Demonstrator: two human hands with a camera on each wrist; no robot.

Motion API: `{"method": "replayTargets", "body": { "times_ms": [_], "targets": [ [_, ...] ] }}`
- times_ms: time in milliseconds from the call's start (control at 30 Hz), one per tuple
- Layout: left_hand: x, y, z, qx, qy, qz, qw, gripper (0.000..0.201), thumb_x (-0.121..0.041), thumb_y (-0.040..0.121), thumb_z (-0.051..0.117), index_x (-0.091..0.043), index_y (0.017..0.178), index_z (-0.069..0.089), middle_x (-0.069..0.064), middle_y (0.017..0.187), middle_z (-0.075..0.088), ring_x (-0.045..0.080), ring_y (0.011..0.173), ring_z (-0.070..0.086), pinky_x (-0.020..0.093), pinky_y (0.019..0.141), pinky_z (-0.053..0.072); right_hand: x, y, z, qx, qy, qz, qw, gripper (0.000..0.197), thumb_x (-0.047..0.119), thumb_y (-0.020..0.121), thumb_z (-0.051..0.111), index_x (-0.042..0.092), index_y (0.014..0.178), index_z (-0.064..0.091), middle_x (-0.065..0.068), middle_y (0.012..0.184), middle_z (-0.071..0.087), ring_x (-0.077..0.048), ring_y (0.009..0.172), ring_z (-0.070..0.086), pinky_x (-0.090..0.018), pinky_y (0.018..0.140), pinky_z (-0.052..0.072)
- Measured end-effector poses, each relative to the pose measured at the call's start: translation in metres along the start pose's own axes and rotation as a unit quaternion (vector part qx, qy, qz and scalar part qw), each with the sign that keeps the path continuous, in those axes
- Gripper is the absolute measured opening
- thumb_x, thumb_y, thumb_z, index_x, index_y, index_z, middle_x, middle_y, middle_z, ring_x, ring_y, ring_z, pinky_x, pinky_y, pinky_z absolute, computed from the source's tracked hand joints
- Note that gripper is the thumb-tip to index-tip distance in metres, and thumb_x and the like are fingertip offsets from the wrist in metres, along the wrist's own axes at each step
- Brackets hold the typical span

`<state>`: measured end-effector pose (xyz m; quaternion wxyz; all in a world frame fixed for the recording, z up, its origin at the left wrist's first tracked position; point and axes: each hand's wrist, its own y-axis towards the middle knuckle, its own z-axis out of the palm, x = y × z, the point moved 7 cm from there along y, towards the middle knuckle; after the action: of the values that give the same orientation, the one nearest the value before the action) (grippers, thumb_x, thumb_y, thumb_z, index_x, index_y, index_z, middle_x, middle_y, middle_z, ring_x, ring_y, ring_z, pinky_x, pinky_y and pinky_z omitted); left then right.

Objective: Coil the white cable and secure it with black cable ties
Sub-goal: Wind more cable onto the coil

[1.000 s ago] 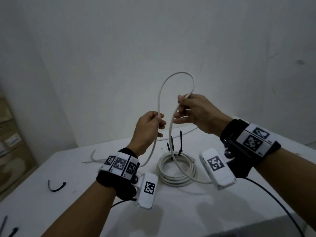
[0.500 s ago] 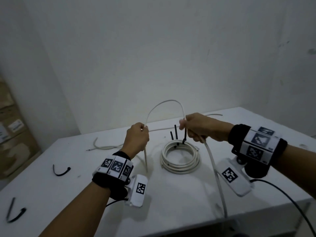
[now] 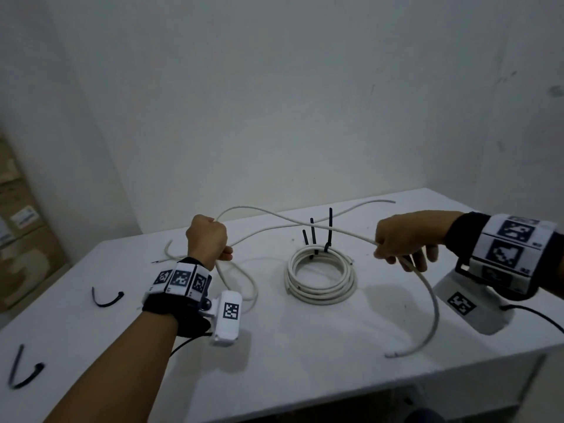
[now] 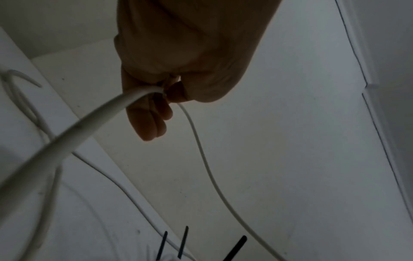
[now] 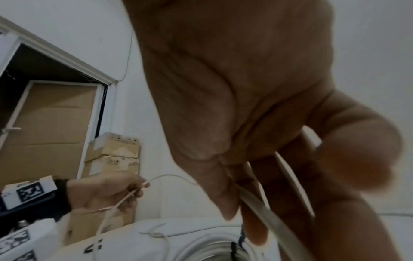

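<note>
White cable (image 3: 305, 225): a loose length held above the table between both hands, well apart; its strand crosses over itself in the air above the finished coil.
Cable's near end (image 3: 422, 334): curves down from the right hand and hangs near the table's front edge.
Left hand (image 3: 207, 239): closed in a fist around the cable, knuckles up; the left wrist view shows the fingers (image 4: 152, 121) curled over the strand with the thumb against it.
Right hand (image 3: 399, 242): thumb and curled fingers pinch the cable; the right wrist view shows the strand running between the fingers (image 5: 357, 159), though that view is blurred.
Wrist gear: each forearm carries a black band with black-and-white square markers and a white camera box.
Table (image 3: 305, 346): white, set into a corner of white walls.
Loose cable ties: two black ones lie on the table's left side, one near the front edge (image 3: 23, 374), one farther back (image 3: 106, 299).
Finished coil (image 3: 320, 276): a round bundle of white cable lying flat mid-table, between the hands and beyond them.
Ties on the coil (image 3: 317, 236): three black tails stand upright at its far rim.
Another white cable piece (image 3: 171, 254): lies on the table beyond the left hand.
Cardboard boxes (image 3: 21, 224): stacked at far left, past the table.
</note>
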<state>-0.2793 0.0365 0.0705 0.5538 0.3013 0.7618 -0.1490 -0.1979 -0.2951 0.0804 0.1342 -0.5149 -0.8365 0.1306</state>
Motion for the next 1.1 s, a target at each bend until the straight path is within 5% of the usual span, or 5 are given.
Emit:
{"method": "replayTargets", "body": {
  "times_ms": [200, 367, 467, 567, 1100],
  "targets": [
    [-0.015, -0.008, 0.019, 0.006, 0.335, 0.136, 0.932, 0.069, -0.019, 0.086, 0.060, -0.011, 0.146, 0.027, 0.021, 0.156, 0.019, 0.035, 0.142, 0.020, 0.051, 0.112, 0.024, 0.009, 0.003, -0.031, -0.118, 0.104, -0.048, 0.986, 0.033, 0.034, 0.099, 0.040, 0.008, 0.090, 0.058, -0.012, 0.078, 0.068, -0.027, 0.065, 0.069, -0.025, 0.040, 0.050],
    [-0.059, -0.048, 0.074, 0.140, 0.370, 0.355, 0.847, 0.071, -0.041, 0.090, 0.059, -0.027, 0.150, 0.024, 0.002, 0.161, 0.015, 0.022, 0.148, 0.011, 0.046, 0.117, 0.005, 0.041, 0.011, -0.049, -0.155, 0.150, -0.118, 0.969, 0.034, 0.037, 0.100, 0.039, 0.012, 0.085, 0.057, -0.009, 0.077, 0.068, -0.023, 0.061, 0.067, -0.025, 0.040, 0.049],
    [-0.068, -0.047, 0.080, 0.217, 0.216, 0.314, 0.899, 0.024, -0.032, 0.095, 0.055, -0.015, 0.111, 0.061, 0.003, 0.105, 0.067, 0.023, 0.101, 0.062, 0.029, 0.081, 0.046, 0.049, 0.009, -0.063, -0.177, 0.202, -0.148, 0.952, 0.034, 0.036, 0.100, 0.039, 0.011, 0.088, 0.058, -0.011, 0.079, 0.068, -0.022, 0.060, 0.067, -0.027, 0.043, 0.051],
    [-0.068, -0.032, 0.067, 0.233, 0.092, 0.237, 0.939, 0.023, -0.024, 0.096, 0.052, -0.011, 0.077, 0.056, 0.002, 0.070, 0.051, 0.018, 0.063, 0.046, 0.028, 0.056, 0.038, 0.042, 0.010, -0.062, -0.175, 0.199, -0.145, 0.953, 0.028, 0.035, 0.098, 0.045, 0.013, 0.087, 0.058, -0.010, 0.080, 0.069, -0.021, 0.061, 0.067, -0.026, 0.043, 0.051],
    [-0.082, -0.022, 0.026, 0.226, -0.110, 0.170, 0.953, 0.020, -0.013, 0.097, 0.051, -0.005, 0.080, 0.051, 0.009, 0.069, 0.053, 0.018, 0.055, 0.052, 0.029, 0.047, 0.049, 0.044, 0.041, 0.021, -0.008, 0.246, -0.143, 0.959, 0.013, 0.017, 0.098, 0.047, 0.006, 0.098, 0.055, -0.017, 0.082, 0.070, -0.028, 0.064, 0.067, -0.030, 0.047, 0.054]
  ]
}}
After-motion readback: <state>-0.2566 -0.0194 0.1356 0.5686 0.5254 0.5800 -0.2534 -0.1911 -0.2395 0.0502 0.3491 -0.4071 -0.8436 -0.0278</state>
